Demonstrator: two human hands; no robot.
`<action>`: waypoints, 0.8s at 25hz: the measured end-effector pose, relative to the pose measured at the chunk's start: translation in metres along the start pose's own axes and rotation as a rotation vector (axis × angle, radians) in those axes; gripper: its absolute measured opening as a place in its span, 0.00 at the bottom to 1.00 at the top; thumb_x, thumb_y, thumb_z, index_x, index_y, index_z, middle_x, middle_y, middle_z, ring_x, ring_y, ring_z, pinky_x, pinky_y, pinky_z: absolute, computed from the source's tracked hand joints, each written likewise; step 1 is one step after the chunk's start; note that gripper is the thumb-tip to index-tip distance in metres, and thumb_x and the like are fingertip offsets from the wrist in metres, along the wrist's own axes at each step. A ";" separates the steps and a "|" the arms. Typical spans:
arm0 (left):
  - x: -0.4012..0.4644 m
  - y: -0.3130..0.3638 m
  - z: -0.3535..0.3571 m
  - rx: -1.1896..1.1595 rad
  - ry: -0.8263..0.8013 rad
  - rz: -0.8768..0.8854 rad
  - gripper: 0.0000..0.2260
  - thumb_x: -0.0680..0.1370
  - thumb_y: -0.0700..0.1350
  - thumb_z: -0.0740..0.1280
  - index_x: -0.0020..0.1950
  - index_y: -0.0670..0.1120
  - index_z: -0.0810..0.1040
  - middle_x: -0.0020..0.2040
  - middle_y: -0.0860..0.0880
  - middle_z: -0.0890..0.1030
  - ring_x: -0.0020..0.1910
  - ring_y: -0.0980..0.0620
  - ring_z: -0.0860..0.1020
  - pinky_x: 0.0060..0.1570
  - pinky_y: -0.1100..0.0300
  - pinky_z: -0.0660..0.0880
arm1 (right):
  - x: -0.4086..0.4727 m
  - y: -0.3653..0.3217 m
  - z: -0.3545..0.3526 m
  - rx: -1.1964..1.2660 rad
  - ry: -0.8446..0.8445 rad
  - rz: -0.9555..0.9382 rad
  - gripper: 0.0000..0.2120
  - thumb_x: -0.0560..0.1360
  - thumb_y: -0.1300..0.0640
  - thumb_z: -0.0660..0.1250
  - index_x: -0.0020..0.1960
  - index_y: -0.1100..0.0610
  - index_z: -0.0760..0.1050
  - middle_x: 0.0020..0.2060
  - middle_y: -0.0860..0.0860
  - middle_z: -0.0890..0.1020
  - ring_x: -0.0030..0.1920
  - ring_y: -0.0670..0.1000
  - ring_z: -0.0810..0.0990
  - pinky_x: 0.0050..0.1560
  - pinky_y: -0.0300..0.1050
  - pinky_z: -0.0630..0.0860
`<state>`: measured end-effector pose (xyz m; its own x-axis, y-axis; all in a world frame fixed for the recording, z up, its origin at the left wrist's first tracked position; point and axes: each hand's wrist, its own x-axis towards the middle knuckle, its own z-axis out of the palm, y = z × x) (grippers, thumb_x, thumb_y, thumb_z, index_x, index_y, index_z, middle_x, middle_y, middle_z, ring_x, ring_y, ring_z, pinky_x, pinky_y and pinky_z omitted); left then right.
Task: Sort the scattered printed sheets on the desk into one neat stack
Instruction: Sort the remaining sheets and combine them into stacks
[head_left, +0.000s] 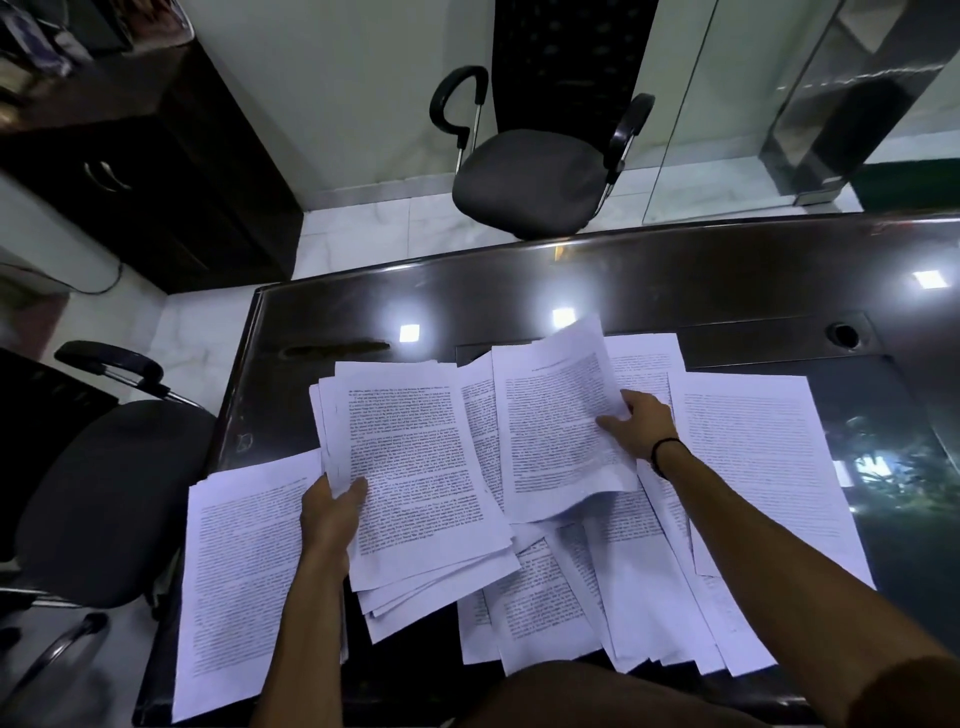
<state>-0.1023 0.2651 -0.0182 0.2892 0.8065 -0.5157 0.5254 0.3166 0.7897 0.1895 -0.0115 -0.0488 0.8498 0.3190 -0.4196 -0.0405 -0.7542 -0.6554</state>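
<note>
Printed white sheets lie scattered over the dark glossy desk (675, 270). My left hand (330, 512) grips the left edge of a rough stack of sheets (415, 467), its pages fanned out at the bottom. My right hand (641, 423) pinches the right edge of a single sheet (556, 431), which is lifted and curled above the pile. One loose sheet (244, 587) lies at the desk's left front corner, overhanging the edge. Another sheet (763, 467) lies flat at the right. Several overlapping sheets (566, 597) sit near the front edge between my forearms.
A black office chair (535, 176) stands beyond the desk's far edge, a second chair (104, 493) at its left side. A round cable hole (844, 333) is in the desk at the back right. A dark cabinet (130, 166) stands at the far left.
</note>
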 end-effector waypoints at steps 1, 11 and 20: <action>0.000 0.001 -0.002 0.005 0.004 0.011 0.20 0.81 0.43 0.69 0.72 0.43 0.74 0.66 0.43 0.80 0.63 0.38 0.78 0.65 0.44 0.74 | -0.003 -0.003 -0.004 0.116 -0.030 -0.006 0.19 0.74 0.55 0.73 0.63 0.60 0.78 0.56 0.53 0.82 0.54 0.57 0.80 0.60 0.53 0.76; -0.008 0.013 -0.048 0.145 0.142 0.168 0.17 0.80 0.43 0.70 0.68 0.41 0.78 0.64 0.40 0.81 0.61 0.37 0.79 0.64 0.45 0.75 | -0.046 -0.048 -0.026 0.644 -0.152 -0.147 0.11 0.74 0.58 0.73 0.56 0.56 0.81 0.53 0.57 0.85 0.50 0.58 0.85 0.50 0.59 0.82; -0.035 0.035 -0.012 -0.031 -0.216 0.209 0.15 0.82 0.36 0.66 0.69 0.43 0.77 0.59 0.46 0.83 0.57 0.45 0.81 0.63 0.47 0.75 | -0.083 -0.059 0.012 0.545 -0.360 -0.165 0.16 0.76 0.60 0.72 0.62 0.63 0.78 0.55 0.59 0.84 0.52 0.58 0.84 0.52 0.55 0.82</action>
<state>-0.1038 0.2541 0.0320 0.5536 0.7321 -0.3969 0.4129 0.1726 0.8942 0.1151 0.0137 0.0168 0.6432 0.6481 -0.4077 -0.2645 -0.3116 -0.9126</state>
